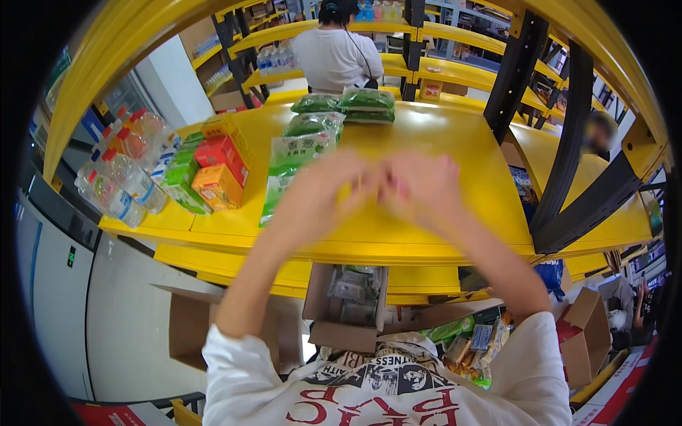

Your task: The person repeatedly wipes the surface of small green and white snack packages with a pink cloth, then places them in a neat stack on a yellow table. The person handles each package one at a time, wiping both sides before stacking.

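Note:
Both my hands are lifted over the yellow shelf (462, 213), close together and smeared by motion. My left hand (323, 188) is just right of the nearest green-and-clear plastic packet (302, 147) and covers part of it. My right hand (423, 184) is over the bare yellow surface, its fingertips close to those of my left. Blur hides how the fingers of either hand are bent, and I make out nothing between them. Behind the nearest packet lie further green packets (366, 101), some piled on one another, in a row running back along the shelf.
Left on the shelf stand an orange carton (219, 187), a red carton (217, 156), green cartons (183, 186) and several plastic bottles (131, 188). Below are an open cardboard box (344, 334) holding packets and assorted packages (479, 341). Black posts (522, 71) frame the right. A person (334, 57) is beyond.

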A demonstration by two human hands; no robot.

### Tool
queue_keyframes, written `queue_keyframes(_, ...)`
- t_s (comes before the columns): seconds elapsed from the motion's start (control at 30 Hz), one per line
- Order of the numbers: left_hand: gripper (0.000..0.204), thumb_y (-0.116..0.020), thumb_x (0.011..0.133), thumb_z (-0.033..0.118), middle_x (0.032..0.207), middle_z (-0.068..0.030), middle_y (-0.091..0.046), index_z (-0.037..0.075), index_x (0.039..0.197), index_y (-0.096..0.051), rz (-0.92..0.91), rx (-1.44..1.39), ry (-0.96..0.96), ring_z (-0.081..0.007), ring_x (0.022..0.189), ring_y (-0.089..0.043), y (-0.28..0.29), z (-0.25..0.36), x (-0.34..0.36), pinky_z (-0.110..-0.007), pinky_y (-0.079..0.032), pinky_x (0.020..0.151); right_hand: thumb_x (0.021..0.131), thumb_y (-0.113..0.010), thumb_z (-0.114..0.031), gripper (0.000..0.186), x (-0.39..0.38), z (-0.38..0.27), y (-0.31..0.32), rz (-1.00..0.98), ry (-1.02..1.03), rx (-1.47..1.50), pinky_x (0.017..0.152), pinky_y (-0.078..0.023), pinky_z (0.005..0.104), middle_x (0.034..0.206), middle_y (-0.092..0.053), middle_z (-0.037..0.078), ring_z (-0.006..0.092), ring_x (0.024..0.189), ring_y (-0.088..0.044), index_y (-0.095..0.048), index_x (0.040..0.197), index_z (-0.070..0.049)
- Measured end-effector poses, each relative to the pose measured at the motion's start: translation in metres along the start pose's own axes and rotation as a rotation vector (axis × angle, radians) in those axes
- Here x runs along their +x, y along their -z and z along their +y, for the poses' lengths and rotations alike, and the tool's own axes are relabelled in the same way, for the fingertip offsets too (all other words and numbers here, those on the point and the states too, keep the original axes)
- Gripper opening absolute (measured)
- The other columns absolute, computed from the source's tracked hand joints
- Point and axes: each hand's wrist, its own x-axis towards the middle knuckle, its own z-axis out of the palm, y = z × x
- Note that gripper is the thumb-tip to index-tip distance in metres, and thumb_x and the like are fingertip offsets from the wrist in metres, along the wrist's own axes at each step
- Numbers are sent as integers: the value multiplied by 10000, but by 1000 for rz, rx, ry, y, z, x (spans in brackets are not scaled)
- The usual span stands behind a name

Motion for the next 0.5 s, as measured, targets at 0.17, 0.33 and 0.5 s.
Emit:
queue_keyframes(0.17,64,-530,835,67,806,-63,-580,15,857,-560,-404,-533,537,-167,763,-554,-47,15,-117,-272,-431,682,700,-609,-188,151,-101,-66,-9,-473,-11,113,506,-446,322,663,-536,39,189,632,-571,-502,746,-91)
queue_keyframes(0.33,199,-512,802,29,934,-60,-540,-11,997,-496,22,-938,964,-124,889,-506,-168,-80,-227,-241,-406,773,712,-585,-123,155,-131,-56,-102,-1068,-135,-114,555,-482,331,825,-617,99,212,728,-613,-543,838,-44)
queue_keyframes(0.5,430,-491,849,176,1330,-171,-279,40,1236,-363,412,-1193,1794,-298,1187,-344,-184,-94,-195,-425,-343,960,723,-585,-130,207,-146,1,-212,-923,-520,-163,599,-484,341,865,-623,129,237,726,-615,-550,894,-19)
